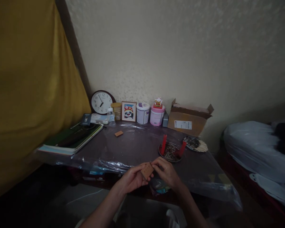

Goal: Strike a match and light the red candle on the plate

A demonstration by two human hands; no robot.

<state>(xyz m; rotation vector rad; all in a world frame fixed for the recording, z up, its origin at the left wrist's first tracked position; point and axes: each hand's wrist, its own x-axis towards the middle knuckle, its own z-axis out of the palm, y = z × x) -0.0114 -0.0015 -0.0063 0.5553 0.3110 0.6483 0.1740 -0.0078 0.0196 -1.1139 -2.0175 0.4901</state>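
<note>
My left hand (134,178) holds a small flat brown rectangular piece (147,171), tilted, over the table's near edge. Faint marks show on its face, and I cannot tell its exact kind. My right hand (166,171) has its fingertips pinched at the upper right corner of that piece, where a tiny dark bit shows. A similar brown rectangular piece (118,134) lies flat on the table farther back. Just beyond my right hand is a round plate (173,161) with dark bits and two red candles (164,145), one upright and one leaning.
Plastic sheeting covers the dark table (133,148). A second plate (188,138) holds dark bits and pale sticks. At the back stand a clock (101,102), framed panda picture (129,111), tins (142,113) and cardboard box (187,118). Books (71,139) lie left, beside a yellow curtain (33,79).
</note>
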